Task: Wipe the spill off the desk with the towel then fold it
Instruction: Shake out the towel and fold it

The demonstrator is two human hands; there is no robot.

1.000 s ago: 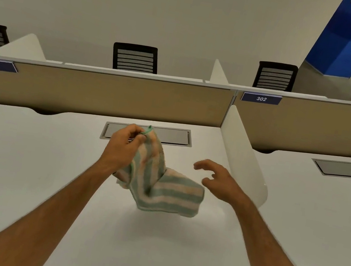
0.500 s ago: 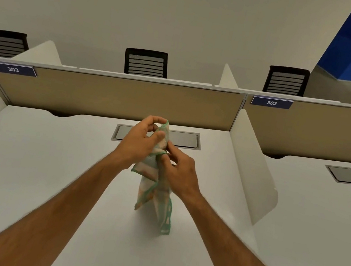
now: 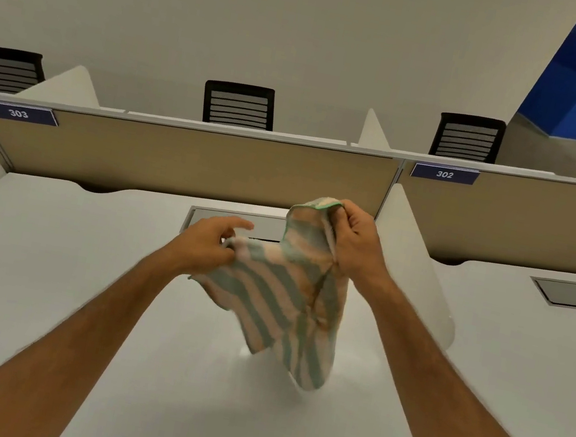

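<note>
A green, white and orange striped towel (image 3: 284,294) hangs in the air above the white desk (image 3: 38,270), spread between both hands. My left hand (image 3: 204,246) pinches its left edge between thumb and fingers. My right hand (image 3: 354,245) grips the upper right corner, held higher than the left. The towel's lower end dangles just above the desk surface. A brownish stain shows near the towel's middle. I see no spill on the desk.
A grey cable hatch (image 3: 235,222) is set into the desk behind the hands. A beige partition (image 3: 193,159) runs along the back, and white side dividers (image 3: 418,280) bound the desk left and right. Black chairs (image 3: 239,105) stand beyond the partition.
The hands were together on a bunched towel; they have moved apart, the right one up and to the right, and the towel has opened out between them.
</note>
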